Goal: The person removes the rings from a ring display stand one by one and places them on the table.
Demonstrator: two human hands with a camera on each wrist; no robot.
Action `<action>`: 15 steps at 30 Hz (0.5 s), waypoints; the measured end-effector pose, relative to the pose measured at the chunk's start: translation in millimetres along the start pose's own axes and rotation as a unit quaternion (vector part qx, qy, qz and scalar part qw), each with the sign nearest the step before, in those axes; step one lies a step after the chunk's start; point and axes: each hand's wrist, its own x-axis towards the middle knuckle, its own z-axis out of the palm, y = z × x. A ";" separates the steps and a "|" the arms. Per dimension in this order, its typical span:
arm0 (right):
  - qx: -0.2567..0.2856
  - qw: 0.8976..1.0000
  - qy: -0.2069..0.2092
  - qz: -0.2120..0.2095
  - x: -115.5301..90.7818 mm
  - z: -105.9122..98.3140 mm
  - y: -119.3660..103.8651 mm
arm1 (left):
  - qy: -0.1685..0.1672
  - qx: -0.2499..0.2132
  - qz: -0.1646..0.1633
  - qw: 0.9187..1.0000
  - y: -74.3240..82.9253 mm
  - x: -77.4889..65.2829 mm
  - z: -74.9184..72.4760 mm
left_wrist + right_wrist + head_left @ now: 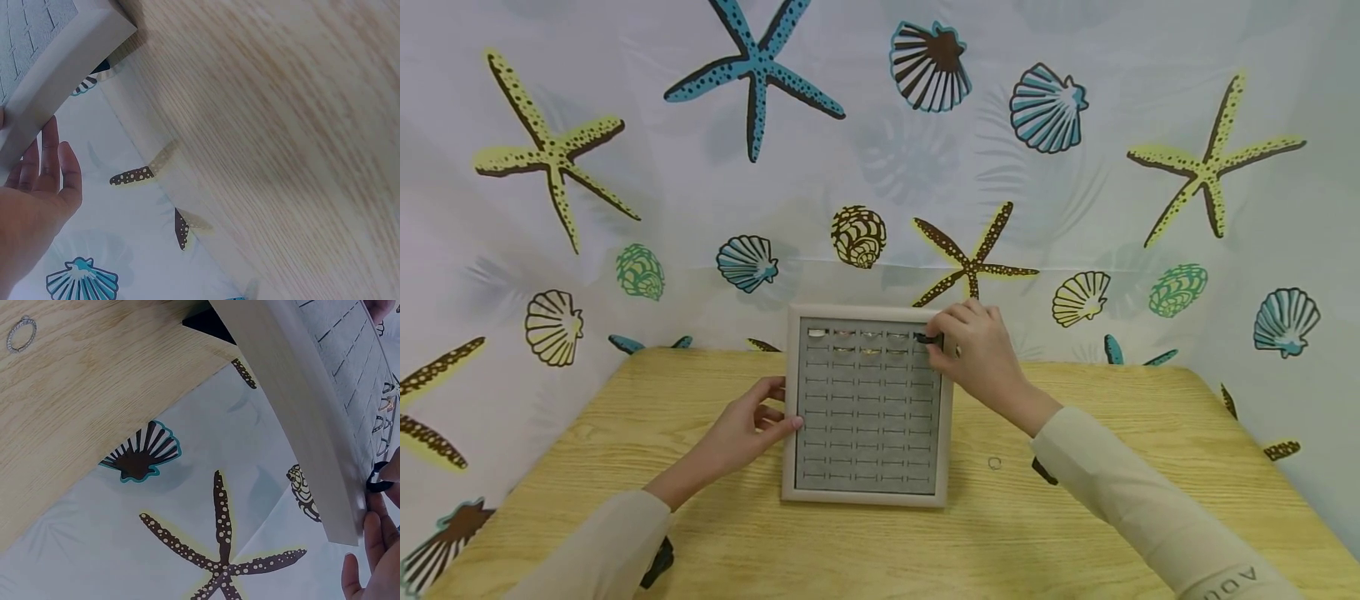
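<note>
A ring display board (865, 400) with a pale frame and grey slotted padding stands propped up on the table. My left hand (752, 429) grips the frame's left edge, thumb on the front and fingers behind; the left wrist view shows that hand (40, 181) at the frame's side. At the top right corner, my right hand (977, 346) pinches a black ring (377, 477) at the last slot of the top row. Whether the ring sits in the slot cannot be told. Several rings (870, 352) fill other slots in the top two rows.
A thin silver ring (995, 463) lies on the wooden table (700, 550) to the right of the board; the right wrist view shows its twisted-looking band. Behind the table hangs a white cloth (820, 175) printed with starfish and shells.
</note>
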 end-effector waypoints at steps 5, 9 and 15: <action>0.029 1.000 -0.009 0.004 -0.9 -2.6 0.4 | -0.003 -0.001 -0.002 1.000 1.4 -0.1 0.0; 0.042 0.999 -0.015 0.005 -1.3 -6.0 0.4 | -0.002 -0.001 -0.002 1.000 1.9 -0.4 -0.2; 0.046 0.999 -0.012 0.008 -4.1 -13.2 4.4 | -0.001 0.001 -0.001 1.000 1.3 -0.2 0.4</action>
